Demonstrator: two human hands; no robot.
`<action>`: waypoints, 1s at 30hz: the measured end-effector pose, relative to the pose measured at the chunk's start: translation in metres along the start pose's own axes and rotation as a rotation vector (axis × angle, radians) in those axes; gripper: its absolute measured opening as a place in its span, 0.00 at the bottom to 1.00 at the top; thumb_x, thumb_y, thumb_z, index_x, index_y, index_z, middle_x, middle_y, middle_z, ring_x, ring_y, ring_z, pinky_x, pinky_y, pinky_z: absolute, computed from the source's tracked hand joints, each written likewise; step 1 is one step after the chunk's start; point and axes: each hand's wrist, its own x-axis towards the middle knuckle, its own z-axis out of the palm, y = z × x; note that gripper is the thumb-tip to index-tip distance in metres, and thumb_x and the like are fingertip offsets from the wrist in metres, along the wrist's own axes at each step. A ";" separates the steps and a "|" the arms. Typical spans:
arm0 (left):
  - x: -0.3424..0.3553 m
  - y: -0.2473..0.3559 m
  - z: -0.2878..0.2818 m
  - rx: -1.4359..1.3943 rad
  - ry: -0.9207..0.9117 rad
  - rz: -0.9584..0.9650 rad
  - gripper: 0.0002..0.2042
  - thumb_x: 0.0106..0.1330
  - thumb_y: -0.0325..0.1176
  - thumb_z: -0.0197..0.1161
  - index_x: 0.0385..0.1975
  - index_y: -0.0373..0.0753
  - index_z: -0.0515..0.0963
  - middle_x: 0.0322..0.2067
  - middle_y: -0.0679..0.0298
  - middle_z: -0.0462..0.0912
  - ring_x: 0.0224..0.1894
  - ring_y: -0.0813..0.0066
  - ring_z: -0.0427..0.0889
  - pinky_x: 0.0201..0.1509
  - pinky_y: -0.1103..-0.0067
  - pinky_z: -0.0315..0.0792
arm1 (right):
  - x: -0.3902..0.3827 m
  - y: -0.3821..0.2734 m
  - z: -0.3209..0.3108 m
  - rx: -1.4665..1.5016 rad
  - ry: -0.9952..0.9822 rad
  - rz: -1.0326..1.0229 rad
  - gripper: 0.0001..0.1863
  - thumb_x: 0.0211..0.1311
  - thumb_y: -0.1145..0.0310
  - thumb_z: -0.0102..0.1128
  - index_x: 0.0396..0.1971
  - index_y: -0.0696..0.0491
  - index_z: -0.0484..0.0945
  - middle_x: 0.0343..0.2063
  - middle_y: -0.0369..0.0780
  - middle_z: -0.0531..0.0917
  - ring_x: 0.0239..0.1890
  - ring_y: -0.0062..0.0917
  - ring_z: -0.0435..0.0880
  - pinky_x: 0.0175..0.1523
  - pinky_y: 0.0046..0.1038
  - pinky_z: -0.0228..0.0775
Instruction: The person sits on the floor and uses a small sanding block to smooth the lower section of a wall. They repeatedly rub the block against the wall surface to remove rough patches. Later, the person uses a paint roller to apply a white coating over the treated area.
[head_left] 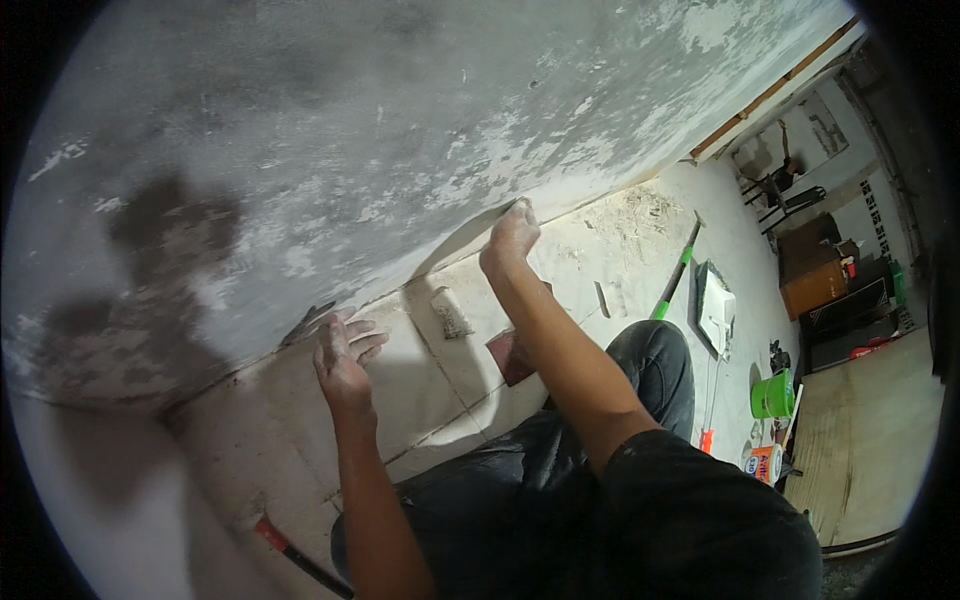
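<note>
My left hand (pixel 345 362) is near the foot of the patchy grey-white wall (pixel 400 130), its fingers spread with nothing in them. Farther right, my right hand (pixel 514 235) is closed against the wall's lower edge. Whatever it grips there is hidden by the fingers. On the dusty tile floor between my arms lies a small whitish, crumpled-looking piece (pixel 452 312). A reddish-brown sheet like sandpaper (pixel 510 357) sits partly behind my right forearm.
A red-and-black handled tool (pixel 290 552) lies at lower left. To the right are a green-handled scraper (pixel 680 268), a white tray (pixel 716 312), a green bucket (pixel 772 396) and a white-and-orange tub (pixel 764 463). Far off, another person (pixel 783 178) reaches up a wall.
</note>
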 end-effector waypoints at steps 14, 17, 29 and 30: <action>-0.004 -0.001 0.010 -0.003 -0.041 -0.056 0.21 0.78 0.49 0.46 0.51 0.37 0.76 0.33 0.62 0.83 0.34 0.73 0.83 0.43 0.76 0.75 | 0.096 -0.050 -0.043 -0.039 -0.026 0.070 0.16 0.74 0.63 0.44 0.41 0.60 0.77 0.46 0.46 0.82 0.47 0.34 0.81 0.52 0.35 0.76; -0.002 -0.002 0.003 0.004 -0.004 -0.041 0.21 0.79 0.47 0.44 0.50 0.37 0.77 0.32 0.61 0.82 0.33 0.71 0.84 0.42 0.75 0.75 | 0.048 -0.010 -0.036 -0.081 -0.085 -0.125 0.20 0.76 0.63 0.43 0.54 0.63 0.72 0.55 0.50 0.77 0.56 0.34 0.76 0.58 0.32 0.70; -0.007 -0.001 0.001 -0.015 -0.028 -0.041 0.20 0.79 0.47 0.45 0.48 0.36 0.76 0.33 0.61 0.82 0.34 0.69 0.84 0.42 0.74 0.75 | 0.005 -0.042 0.007 -0.105 0.037 -0.201 0.25 0.76 0.60 0.42 0.54 0.69 0.74 0.49 0.50 0.82 0.50 0.31 0.80 0.58 0.30 0.71; -0.006 0.001 0.008 -0.020 -0.045 -0.032 0.20 0.79 0.47 0.45 0.48 0.36 0.76 0.33 0.61 0.82 0.33 0.69 0.84 0.42 0.74 0.75 | 0.012 -0.033 -0.004 -0.155 0.000 -0.270 0.25 0.76 0.59 0.42 0.52 0.69 0.75 0.47 0.50 0.82 0.47 0.32 0.79 0.56 0.31 0.71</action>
